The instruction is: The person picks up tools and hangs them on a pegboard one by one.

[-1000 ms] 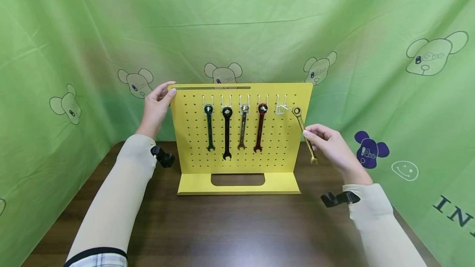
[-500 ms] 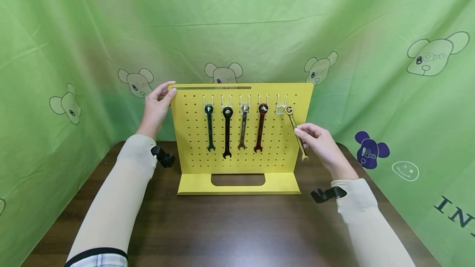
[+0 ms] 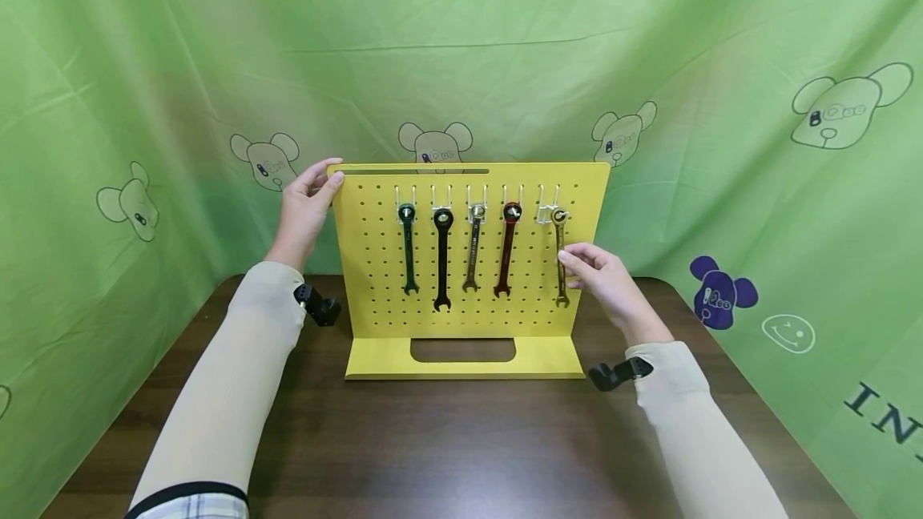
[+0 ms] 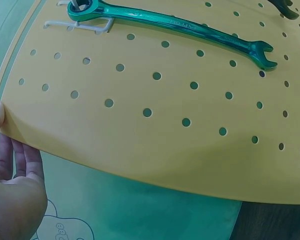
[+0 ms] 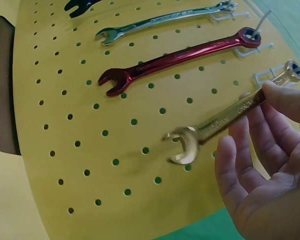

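— What's the setting?
— A dark wooden table (image 3: pixel 447 439) boxed in by a green curtain with cartoon bears (image 3: pixel 649 62). A yellow pegboard stand (image 3: pixel 375 263) sits at the far middle of the table.

— Where's the gold combination wrench (image 3: pixel 560 259)?
— At the right end of the board, with its ring end on the rightmost white hook (image 3: pixel 546 213) and its shaft hanging almost straight down against the board. The right hand (image 3: pixel 606 283) pinches the shaft about midway between thumb and fingertips, so the ring sits above the grip and the open jaw just below it.

— And the other hand?
— The left hand (image 3: pixel 306 211) clasps the board's top left corner, thumb on the front face and fingers behind.

— What differs from a second ago?
— Then the wrench slanted out past the board's right edge, ring just short of the hook. Now it's threaded on and swung in near vertical. The left hand hasn't moved.

— What else hangs there?
— Left of it, a red wrench (image 3: pixel 507 248), a silver one (image 3: pixel 472 247), a black one (image 3: pixel 441 259) and a green one (image 3: pixel 407 248).
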The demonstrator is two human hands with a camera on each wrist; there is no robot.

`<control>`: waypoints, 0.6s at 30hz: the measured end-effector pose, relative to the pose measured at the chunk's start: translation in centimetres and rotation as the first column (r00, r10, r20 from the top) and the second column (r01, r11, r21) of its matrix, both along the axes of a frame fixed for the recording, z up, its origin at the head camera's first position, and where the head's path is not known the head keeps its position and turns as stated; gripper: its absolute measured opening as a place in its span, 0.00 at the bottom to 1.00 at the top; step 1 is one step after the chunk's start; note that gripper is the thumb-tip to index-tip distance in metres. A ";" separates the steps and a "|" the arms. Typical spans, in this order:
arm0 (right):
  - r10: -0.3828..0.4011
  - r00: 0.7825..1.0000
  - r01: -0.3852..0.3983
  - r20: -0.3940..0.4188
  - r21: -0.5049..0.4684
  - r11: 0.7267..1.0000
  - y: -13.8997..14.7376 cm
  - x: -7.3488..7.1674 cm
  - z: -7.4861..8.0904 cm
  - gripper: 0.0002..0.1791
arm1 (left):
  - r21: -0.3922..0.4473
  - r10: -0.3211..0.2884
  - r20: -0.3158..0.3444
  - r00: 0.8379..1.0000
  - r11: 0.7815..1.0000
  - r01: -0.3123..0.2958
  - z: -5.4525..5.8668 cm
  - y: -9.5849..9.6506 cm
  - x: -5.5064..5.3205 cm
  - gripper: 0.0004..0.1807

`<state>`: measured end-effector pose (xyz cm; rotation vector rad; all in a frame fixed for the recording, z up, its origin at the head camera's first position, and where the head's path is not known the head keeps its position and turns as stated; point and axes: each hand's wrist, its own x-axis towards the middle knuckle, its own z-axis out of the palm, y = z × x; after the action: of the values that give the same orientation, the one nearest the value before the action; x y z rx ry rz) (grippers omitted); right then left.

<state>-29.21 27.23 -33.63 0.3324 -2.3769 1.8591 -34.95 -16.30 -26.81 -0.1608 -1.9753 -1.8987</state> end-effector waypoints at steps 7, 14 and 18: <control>0.029 1.000 -0.029 0.010 -0.004 1.000 -0.6 -0.6 -0.3 0.23 | 0.002 0.002 0.000 1.000 1.000 -0.002 0.0 0.0 -0.1 0.19; 0.019 1.000 -0.018 0.023 -0.027 0.999 -0.5 -1.0 -0.6 0.17 | -0.001 0.003 0.001 1.000 1.000 -0.003 -0.1 0.0 -0.1 0.18; 0.020 0.999 -0.019 0.025 -0.028 0.999 -0.4 -1.0 -0.5 0.18 | -0.007 0.004 0.004 1.000 1.000 -0.004 -0.1 0.0 -0.1 0.19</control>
<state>-30.23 26.83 -34.17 0.3325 -2.3697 1.9148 -35.08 -16.33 -26.88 -0.1554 -1.9841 -1.8914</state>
